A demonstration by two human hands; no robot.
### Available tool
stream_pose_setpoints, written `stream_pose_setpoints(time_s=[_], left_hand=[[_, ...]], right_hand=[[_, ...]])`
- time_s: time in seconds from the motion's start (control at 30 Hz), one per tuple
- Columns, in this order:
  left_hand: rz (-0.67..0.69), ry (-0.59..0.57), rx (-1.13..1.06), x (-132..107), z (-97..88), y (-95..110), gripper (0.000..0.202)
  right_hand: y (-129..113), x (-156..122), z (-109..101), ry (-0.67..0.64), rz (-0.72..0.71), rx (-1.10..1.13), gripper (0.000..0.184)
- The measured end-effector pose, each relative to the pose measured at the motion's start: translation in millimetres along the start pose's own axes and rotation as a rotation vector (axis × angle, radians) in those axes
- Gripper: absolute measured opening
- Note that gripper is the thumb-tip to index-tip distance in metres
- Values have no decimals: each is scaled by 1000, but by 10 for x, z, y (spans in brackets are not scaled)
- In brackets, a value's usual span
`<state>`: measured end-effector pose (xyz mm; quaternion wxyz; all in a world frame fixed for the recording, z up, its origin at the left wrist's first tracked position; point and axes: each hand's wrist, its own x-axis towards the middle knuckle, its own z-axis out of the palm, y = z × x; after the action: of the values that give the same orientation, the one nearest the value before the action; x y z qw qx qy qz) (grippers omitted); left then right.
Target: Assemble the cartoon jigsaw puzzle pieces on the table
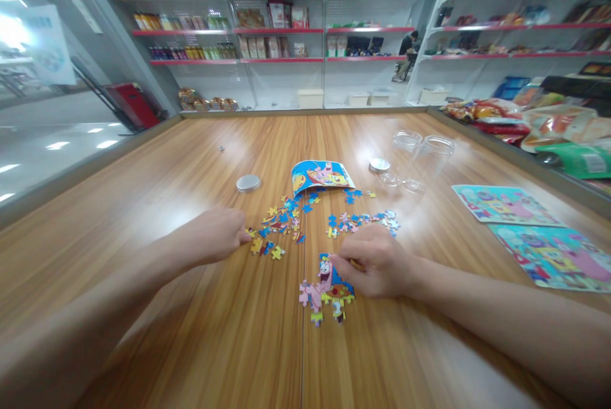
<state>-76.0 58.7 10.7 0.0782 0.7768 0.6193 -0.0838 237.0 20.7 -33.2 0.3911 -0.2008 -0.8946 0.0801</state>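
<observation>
My left hand (217,237) rests on the wooden table (191,332), fingers curled, its fingertips pinching a yellow puzzle piece at the edge of a scatter of loose puzzle pieces (279,224). My right hand (377,259) is curled beside a partly joined puzzle section (324,288) showing a pink cartoon figure, fingertips pressed at its upper right edge, seemingly on a small piece. A second scatter of loose pieces (363,221) lies just beyond the right hand. A printed reference picture (321,177) lies further back.
Two clear plastic jars (422,154) lie on their sides at back right, with a metal lid (379,165) near them and another lid (248,183) at left. Two finished puzzles (506,204) (554,256) lie to the right. Snack bags and store shelves surround the table.
</observation>
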Motion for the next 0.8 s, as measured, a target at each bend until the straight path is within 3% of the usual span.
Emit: stream_pose_setpoints(time_s=[0.53,0.7,0.8], left_hand=[[-14,144,-104,58,-5,67,20],[6,233,-146,54,19,209,23],[-5,345,-151,74,57,198,23]], right_hand=[[-16,7,-5,52,5,2,39],[-10,5,-7,65,13,2,39],[-3,-5,-2,67,14,-16,38]])
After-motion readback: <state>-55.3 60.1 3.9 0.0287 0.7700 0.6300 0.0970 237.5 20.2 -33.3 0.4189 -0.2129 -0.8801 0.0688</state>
